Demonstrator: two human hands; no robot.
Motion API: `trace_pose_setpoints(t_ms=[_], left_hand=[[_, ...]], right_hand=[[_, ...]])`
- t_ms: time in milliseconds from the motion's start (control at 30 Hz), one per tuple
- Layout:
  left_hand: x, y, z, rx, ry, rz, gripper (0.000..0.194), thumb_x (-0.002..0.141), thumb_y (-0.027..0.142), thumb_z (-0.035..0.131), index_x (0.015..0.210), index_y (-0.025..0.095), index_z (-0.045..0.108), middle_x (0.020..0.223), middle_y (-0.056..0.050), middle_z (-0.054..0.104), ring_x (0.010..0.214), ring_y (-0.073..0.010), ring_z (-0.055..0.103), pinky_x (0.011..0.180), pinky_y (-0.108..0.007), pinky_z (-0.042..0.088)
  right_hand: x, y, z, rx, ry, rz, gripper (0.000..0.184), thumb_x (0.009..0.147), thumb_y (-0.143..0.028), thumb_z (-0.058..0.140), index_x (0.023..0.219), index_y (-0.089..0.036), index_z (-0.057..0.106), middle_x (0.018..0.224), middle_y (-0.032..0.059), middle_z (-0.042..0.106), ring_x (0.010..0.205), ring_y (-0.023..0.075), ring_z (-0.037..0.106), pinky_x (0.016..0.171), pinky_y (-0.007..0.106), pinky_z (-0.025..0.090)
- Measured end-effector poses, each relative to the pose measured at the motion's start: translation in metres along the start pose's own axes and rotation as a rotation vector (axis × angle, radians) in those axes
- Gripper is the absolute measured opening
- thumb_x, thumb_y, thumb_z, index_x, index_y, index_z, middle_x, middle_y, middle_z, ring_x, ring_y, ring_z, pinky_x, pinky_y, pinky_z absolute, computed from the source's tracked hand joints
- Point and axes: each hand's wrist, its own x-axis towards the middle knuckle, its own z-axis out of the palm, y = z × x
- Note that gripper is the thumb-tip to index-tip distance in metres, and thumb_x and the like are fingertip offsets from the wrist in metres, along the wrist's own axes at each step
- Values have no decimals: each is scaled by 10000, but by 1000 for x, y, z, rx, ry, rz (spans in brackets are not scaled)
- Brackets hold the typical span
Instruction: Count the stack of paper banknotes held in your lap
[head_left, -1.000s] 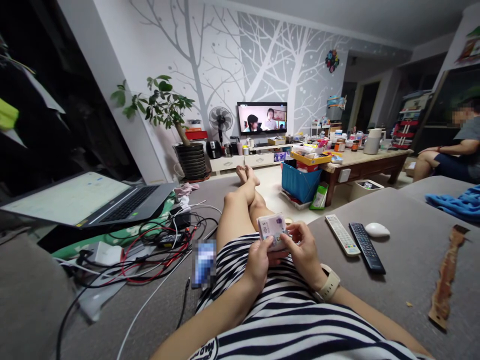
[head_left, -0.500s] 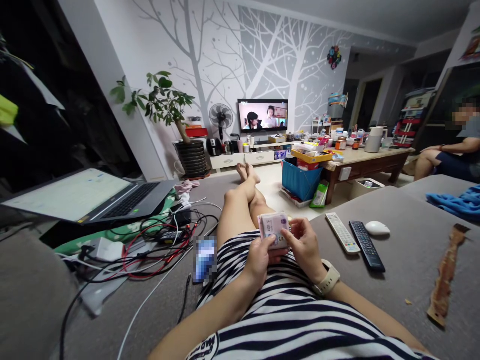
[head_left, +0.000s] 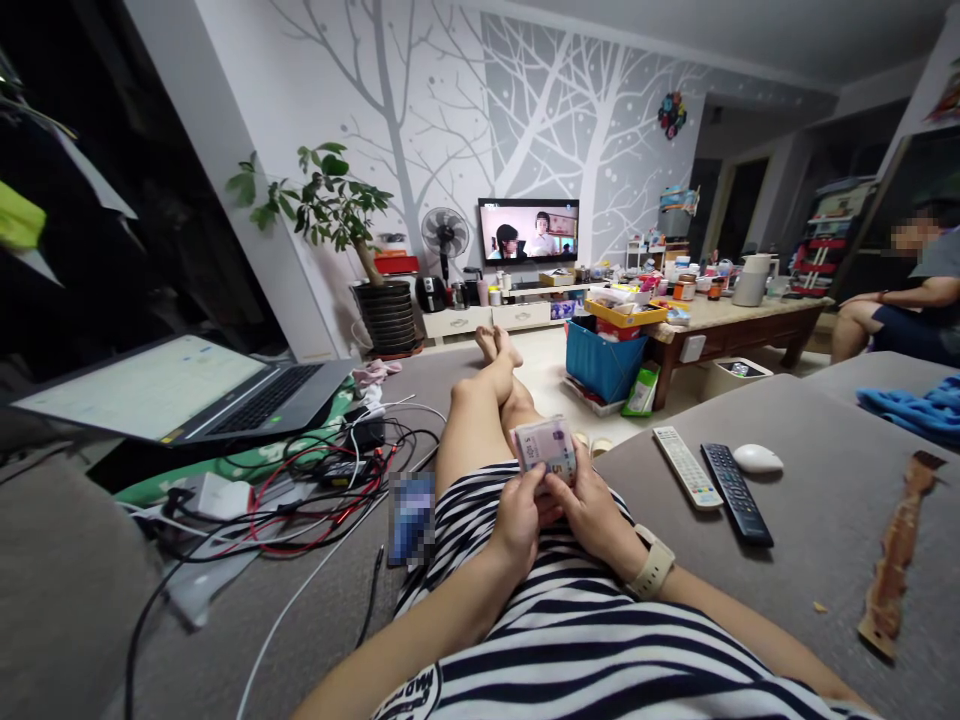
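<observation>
Over my lap I hold a thick stack of banknotes [head_left: 546, 447] upright, its purple-printed face toward me. My left hand [head_left: 520, 520] grips the stack from below and the left, thumb on its face. My right hand [head_left: 592, 510], with a beige watch on the wrist, closes on the stack's lower right side, fingers curled against the notes. I sit on a grey sofa [head_left: 810, 520] in a striped dress with my bare legs stretched out ahead.
A white remote [head_left: 676, 467], a black remote [head_left: 735, 493] and a white mouse [head_left: 757, 458] lie on the sofa to my right. At my left are an open laptop [head_left: 187, 390], tangled cables [head_left: 300, 490] and a phone [head_left: 411, 520]. Another person [head_left: 900, 300] sits far right.
The right hand has slid down from the stack's top right edge to its lower right side. The stack stands a little more upright.
</observation>
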Motion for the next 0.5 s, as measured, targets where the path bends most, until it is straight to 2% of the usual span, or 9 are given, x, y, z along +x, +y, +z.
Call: trace_pose_setpoints(t_ms=[167,300,400,500], left_hand=[[1,-3,-1,25,-4,-27,218,904,340,531,939,171,664,863,-70,781,819,-206,737,660,-276,521],[1,1,-1,-8,22,-24,223,911,358,524,966,184,652,889,-77,779,833,-210,742,650,-275,524],[-1,7,0,-56,29,-43,238,916,368,518,1029,189,626,946,-83,775,857,-208,745,633,-258,516],[-3,10,1,-73,11,-92,246,918,368,512,1051,185,610,926,-78,773,806,-191,745,584,-222,478]], right_hand=[[0,5,-2,-20,-31,77,592,894,-425,629,1422,-207,475,1322,151,629,1146,324,621,983,475,472],[1,7,-4,111,16,34,527,914,-429,591,1394,-225,519,1344,118,621,1162,288,609,992,424,476],[2,8,-3,227,35,13,447,942,-460,536,1324,-234,593,1202,90,691,1109,267,623,968,399,488],[4,13,-3,280,26,37,381,960,-498,491,1149,-237,693,1028,64,724,961,242,648,893,365,507]])
